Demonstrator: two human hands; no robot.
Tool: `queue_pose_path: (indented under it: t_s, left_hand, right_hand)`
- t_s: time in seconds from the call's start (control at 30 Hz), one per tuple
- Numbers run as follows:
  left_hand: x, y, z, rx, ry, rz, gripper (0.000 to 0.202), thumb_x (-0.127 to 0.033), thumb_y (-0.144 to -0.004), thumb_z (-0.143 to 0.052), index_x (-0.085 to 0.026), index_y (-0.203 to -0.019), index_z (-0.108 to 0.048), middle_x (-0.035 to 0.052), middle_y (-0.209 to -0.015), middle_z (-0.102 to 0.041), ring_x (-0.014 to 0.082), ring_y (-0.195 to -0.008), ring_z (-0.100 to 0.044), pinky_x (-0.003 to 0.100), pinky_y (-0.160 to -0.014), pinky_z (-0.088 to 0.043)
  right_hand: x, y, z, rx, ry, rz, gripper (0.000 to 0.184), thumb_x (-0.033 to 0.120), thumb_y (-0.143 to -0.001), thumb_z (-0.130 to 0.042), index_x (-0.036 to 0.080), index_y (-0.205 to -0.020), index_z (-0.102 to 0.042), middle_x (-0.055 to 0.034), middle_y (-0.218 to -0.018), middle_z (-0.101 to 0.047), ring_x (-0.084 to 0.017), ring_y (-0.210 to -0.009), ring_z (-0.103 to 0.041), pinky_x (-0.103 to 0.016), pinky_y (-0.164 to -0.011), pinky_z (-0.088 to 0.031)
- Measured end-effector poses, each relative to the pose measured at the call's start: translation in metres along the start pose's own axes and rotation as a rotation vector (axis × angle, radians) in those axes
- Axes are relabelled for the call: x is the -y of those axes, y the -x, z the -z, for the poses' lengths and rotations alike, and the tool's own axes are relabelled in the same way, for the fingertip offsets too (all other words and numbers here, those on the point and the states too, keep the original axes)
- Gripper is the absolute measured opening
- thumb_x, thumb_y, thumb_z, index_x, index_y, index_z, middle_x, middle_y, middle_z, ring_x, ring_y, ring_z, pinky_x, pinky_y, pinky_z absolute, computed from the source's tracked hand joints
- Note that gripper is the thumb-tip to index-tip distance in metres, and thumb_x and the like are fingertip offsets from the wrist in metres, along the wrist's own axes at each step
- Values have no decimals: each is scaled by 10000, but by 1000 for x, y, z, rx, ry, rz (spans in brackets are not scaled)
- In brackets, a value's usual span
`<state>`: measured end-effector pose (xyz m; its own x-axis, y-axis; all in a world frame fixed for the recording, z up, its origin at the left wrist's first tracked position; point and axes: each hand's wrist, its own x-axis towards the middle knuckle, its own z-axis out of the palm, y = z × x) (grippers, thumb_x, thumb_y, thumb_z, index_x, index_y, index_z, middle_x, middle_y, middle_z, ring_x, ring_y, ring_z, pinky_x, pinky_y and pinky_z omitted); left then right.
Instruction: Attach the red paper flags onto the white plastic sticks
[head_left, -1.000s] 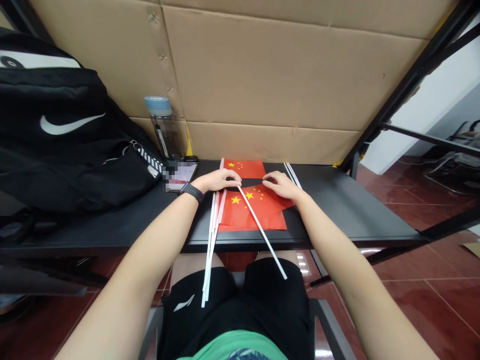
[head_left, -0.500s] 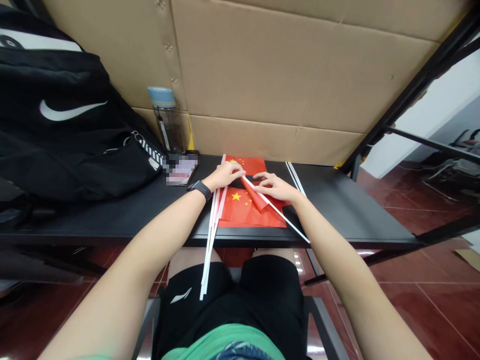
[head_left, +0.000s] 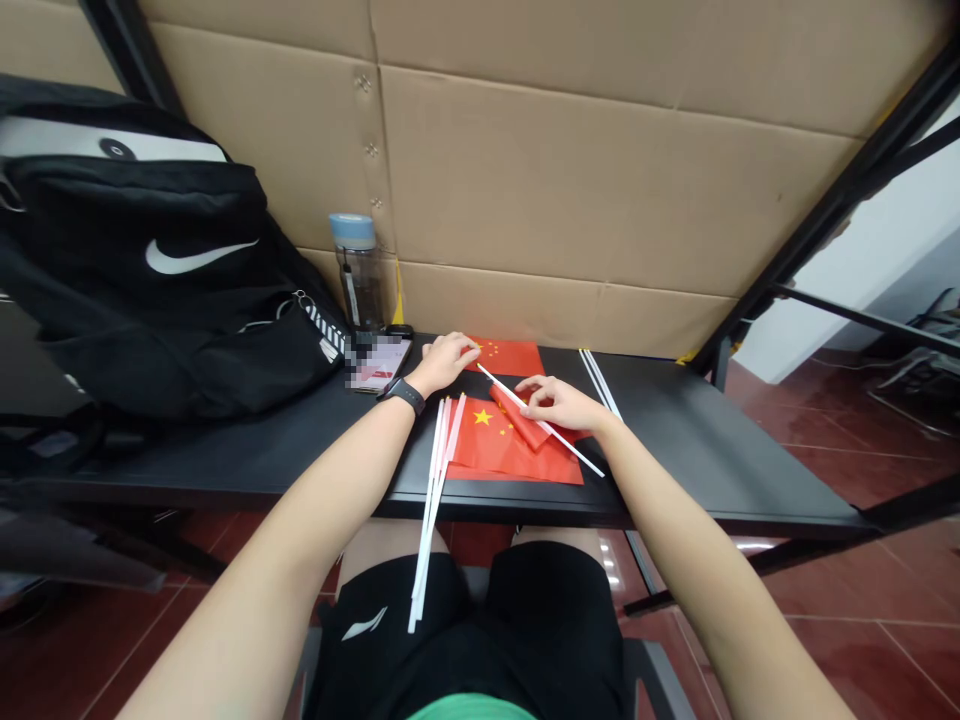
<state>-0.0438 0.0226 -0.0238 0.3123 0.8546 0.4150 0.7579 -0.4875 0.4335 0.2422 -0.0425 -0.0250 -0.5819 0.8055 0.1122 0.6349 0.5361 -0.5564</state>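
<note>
Held flag's white stick swung flatter, its red cloth rolled on it. Left to right: one stick bundle overhanging the bench; left grip open, fingers on upper flat flag; second flat flag below; right grip closed on stick and cloth; two loose sticks.

Head-worn view, forward and down onto the hands

This is a plain, makeshift indoor workroom, not a finished office or home: behind the black desk, cardboard sheets line the wall, a black metal frame rises beside it, and glossy red floor tiles lie below it.
</note>
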Motion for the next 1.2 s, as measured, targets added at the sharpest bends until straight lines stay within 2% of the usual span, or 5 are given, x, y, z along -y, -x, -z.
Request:
queue_pose_path:
  t_s: [0.23,0.47,0.63,0.8,1.2]
  left_hand:
    - [-7,2,5,110,-156,-248,232,-377,-1035,-602,-389,-1125,-816,-5,-1528,-611,335,-1409,-419,497,-1103,-289]
    - [-3,1,-1,118,-240,-354,75,-370,-941,-770,-335,-959,-834,31,-1392,-707,345,-1372,-442,493,-1025,-306]
    - [-1,2,2,-44,-304,-331,119,-301,-945,-763,-294,-843,-823,47,-1302,-749,335,-1297,-498,525,-990,-316]
    - [3,4,10,-267,-374,-245,196,-257,-1017,-647,-317,-1079,-823,65,-1445,-686,355,-1360,-489,580,-1009,-308]
    - [-23,5,-6,-59,-360,-537,109,-291,-960,-749,-325,-961,-853,14,-1467,-677,352,-1382,-473,539,-1021,-348]
  right_hand:
    - [5,3,3,-24,4,33,380,446,-956,-679,229,-647,-730,-61,-1412,-654,-287,-1283,-621,-457,-1159,-437]
    - [0,1,3,-2,-14,13,374,410,-947,-698,215,-628,-718,-65,-1425,-651,-282,-1272,-629,-430,-1135,-441]
    - [-3,1,4,-3,-82,3,387,440,-934,-712,204,-628,-710,-83,-1428,-638,-300,-1278,-611,-451,-1123,-427]
    - [-3,2,6,-5,-92,14,379,452,-927,-721,207,-637,-726,-88,-1396,-654,-308,-1250,-627,-464,-1119,-430]
    - [-4,2,6,-39,-125,11,391,462,-913,-726,205,-618,-713,-87,-1375,-656,-299,-1234,-628,-463,-1126,-420]
